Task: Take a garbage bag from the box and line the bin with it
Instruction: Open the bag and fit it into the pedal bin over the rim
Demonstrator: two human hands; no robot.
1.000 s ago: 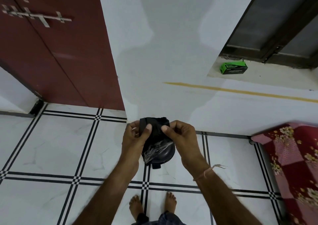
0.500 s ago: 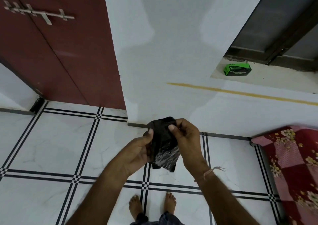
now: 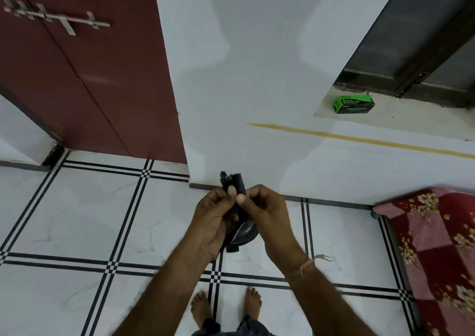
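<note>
A folded black garbage bag (image 3: 239, 230) is held at waist height in front of me. My left hand (image 3: 214, 215) and my right hand (image 3: 262, 207) both pinch its top edge, thumbs pressed close together, and a short black strip sticks up above the fingers. The lower part of the bag hangs glossy between my palms. The green garbage bag box (image 3: 353, 104) sits on a window ledge at the upper right, well away from both hands. No bin is in view.
A dark red door (image 3: 84, 73) with a metal latch stands at the left, beside a white wall. A bed with a red floral cover (image 3: 437, 245) fills the right edge. White tiles with black lines cover the floor under my bare feet.
My hands have drawn closer together on the bag's top edge. The bag has been squeezed narrower, and a strip of it now pokes up above my fingers.
</note>
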